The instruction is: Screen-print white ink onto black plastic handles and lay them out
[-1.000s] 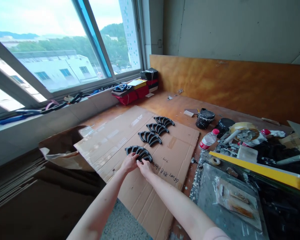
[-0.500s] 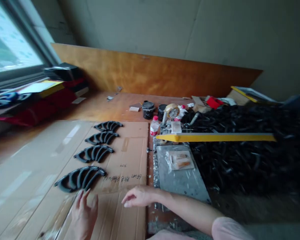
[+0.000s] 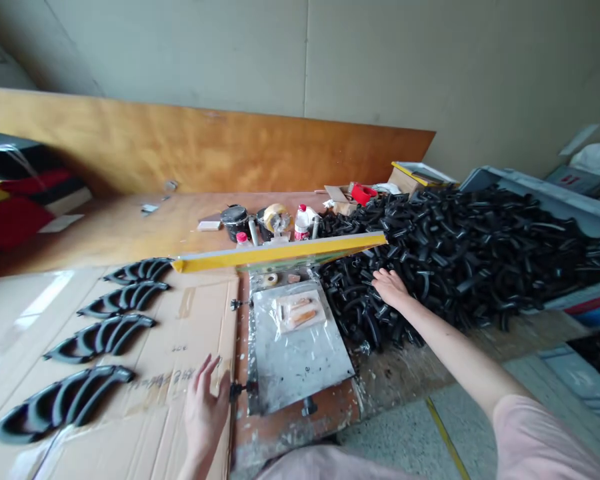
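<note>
My right hand (image 3: 390,288) is at the near edge of a large pile of black curved plastic pieces (image 3: 445,253), its fingers loosely stretched over them. No piece shows in its grasp. Above the right edge of a cardboard sheet (image 3: 190,333), my left hand (image 3: 207,399) has its fingers spread and holds nothing. On the cardboard's left part, similar black pieces lie nested in several fan-shaped rows, the nearest row (image 3: 63,403) being the largest in view. Between my hands lies a grey metal plate (image 3: 300,363) bearing a clear plastic bag (image 3: 301,311) with brownish items.
A raised yellow-edged frame (image 3: 280,252) spans above the plate's far end. Behind it stand dark tubs (image 3: 235,222), a tape roll (image 3: 276,219) and a red-capped bottle (image 3: 303,223). A grey tray (image 3: 510,181) stands at the right. Black knobs (image 3: 309,405) stick out around the plate.
My right hand has moved from above the cardboard rightward to the black pile. The view has turned right. My left hand now hovers near the cardboard's right edge, away from the nearest row.
</note>
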The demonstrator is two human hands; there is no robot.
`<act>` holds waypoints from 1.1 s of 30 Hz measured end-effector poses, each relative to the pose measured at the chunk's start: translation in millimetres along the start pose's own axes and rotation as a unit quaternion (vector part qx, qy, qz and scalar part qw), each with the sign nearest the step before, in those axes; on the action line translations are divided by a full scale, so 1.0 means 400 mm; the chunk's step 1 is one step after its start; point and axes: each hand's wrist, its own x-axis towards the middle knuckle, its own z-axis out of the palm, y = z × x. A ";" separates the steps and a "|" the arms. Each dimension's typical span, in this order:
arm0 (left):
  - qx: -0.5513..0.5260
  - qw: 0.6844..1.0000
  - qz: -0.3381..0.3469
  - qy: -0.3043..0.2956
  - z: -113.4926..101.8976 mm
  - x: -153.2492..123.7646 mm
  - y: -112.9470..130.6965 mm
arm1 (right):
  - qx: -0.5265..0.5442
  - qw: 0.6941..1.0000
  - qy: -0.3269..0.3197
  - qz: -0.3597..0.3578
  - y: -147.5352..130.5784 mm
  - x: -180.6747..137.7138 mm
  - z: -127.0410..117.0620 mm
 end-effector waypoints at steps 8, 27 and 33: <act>-0.041 0.998 -0.005 0.048 -0.007 0.036 0.130 | 0.192 0.969 0.120 -0.095 -0.133 0.038 0.022; -0.180 0.977 -0.005 0.119 -0.091 0.217 0.325 | 0.432 0.867 0.091 -0.230 -0.513 0.101 0.163; -0.226 0.958 0.044 0.168 -0.128 0.304 0.422 | 0.384 0.892 0.106 -0.215 -0.532 0.069 0.179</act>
